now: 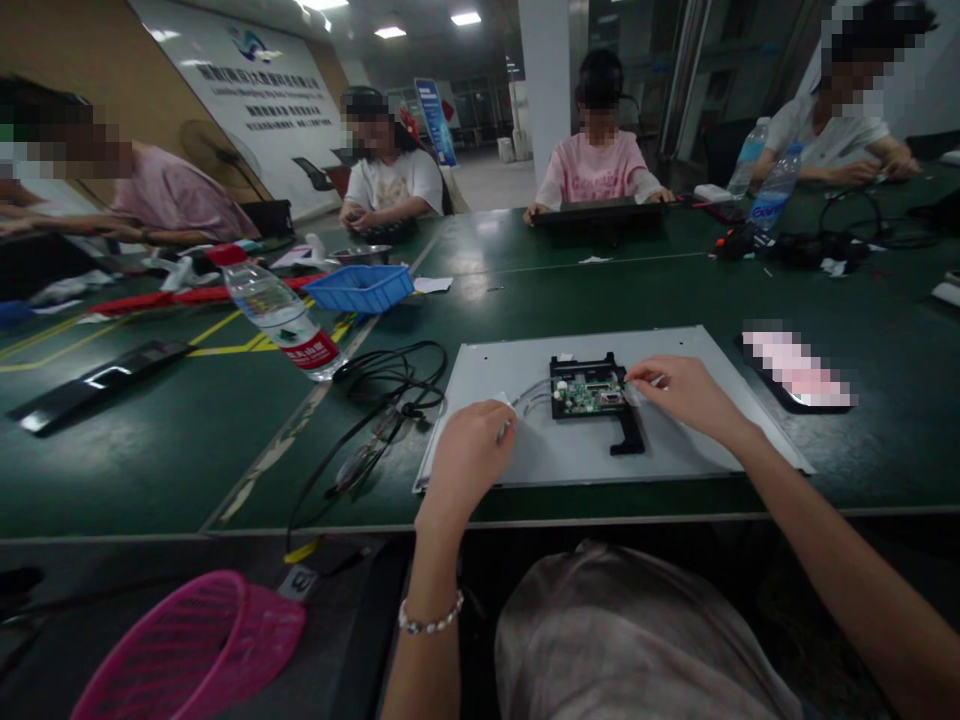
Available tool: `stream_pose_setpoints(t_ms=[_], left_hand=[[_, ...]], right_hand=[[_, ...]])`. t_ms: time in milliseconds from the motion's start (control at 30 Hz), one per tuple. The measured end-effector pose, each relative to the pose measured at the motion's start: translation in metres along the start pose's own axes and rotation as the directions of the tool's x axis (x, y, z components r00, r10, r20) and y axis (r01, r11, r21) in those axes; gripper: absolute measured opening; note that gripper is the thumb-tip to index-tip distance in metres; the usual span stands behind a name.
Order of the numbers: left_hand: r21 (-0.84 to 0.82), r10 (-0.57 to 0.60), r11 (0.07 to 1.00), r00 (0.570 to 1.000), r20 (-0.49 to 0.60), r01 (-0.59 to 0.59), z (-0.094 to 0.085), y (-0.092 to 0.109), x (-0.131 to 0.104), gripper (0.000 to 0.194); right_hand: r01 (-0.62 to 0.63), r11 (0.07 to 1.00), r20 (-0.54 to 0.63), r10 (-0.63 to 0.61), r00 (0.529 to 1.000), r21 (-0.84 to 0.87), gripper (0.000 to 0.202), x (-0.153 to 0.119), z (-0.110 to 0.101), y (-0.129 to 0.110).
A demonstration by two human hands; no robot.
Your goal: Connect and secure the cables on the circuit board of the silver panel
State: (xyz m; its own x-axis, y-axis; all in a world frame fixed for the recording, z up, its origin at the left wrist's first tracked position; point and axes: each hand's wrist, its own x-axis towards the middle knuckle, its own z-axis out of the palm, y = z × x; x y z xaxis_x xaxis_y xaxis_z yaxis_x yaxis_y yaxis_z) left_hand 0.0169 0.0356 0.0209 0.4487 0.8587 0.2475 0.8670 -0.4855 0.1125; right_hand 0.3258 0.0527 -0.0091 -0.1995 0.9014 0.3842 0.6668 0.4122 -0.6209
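A flat light-grey panel (517, 455) lies on the green table in front of me. On its middle sits a black bracket (632, 435) with a green circuit board (589, 396) in it. Thin grey wires (532, 392) run from the board's left side toward my left hand (471, 450). That hand is closed at the panel's left part, around something small I cannot make out. My right hand (686, 392) is pinched at the bracket's upper right corner, with a small clear piece just below the fingertips; whether it is held is unclear.
Black cables (397, 375), a water bottle (289, 325) and a blue tray (364, 288) are on the left. A phone (799, 370) lies right of the panel. Below the table edge at left is a pink basket (247, 640). Several people sit across the table.
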Motion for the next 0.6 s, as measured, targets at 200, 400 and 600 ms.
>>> stream_pose_setpoints(t_ms=[200, 400, 600], left_hand=[[-0.041, -0.012, 0.999, 1.000, -0.002, 0.012, 0.008, 0.007, -0.003, 0.014], [-0.055, -0.138, 0.990, 0.972, -0.190, 0.129, 0.020, 0.013, -0.004, 0.021], [-0.038, -0.194, 0.981, 0.964, -0.184, 0.190, 0.038, 0.017, -0.005, 0.024]], right_hand=[[-0.002, 1.000, 0.013, 0.002, 1.000, -0.020, 0.022, -0.001, 0.000, -0.001], [0.005, 0.999, 0.018, -0.004, 1.000, -0.039, 0.020, 0.000, -0.001, -0.001], [0.091, 0.990, 0.038, -0.087, 0.995, -0.104, 0.021, -0.009, 0.000, -0.031]])
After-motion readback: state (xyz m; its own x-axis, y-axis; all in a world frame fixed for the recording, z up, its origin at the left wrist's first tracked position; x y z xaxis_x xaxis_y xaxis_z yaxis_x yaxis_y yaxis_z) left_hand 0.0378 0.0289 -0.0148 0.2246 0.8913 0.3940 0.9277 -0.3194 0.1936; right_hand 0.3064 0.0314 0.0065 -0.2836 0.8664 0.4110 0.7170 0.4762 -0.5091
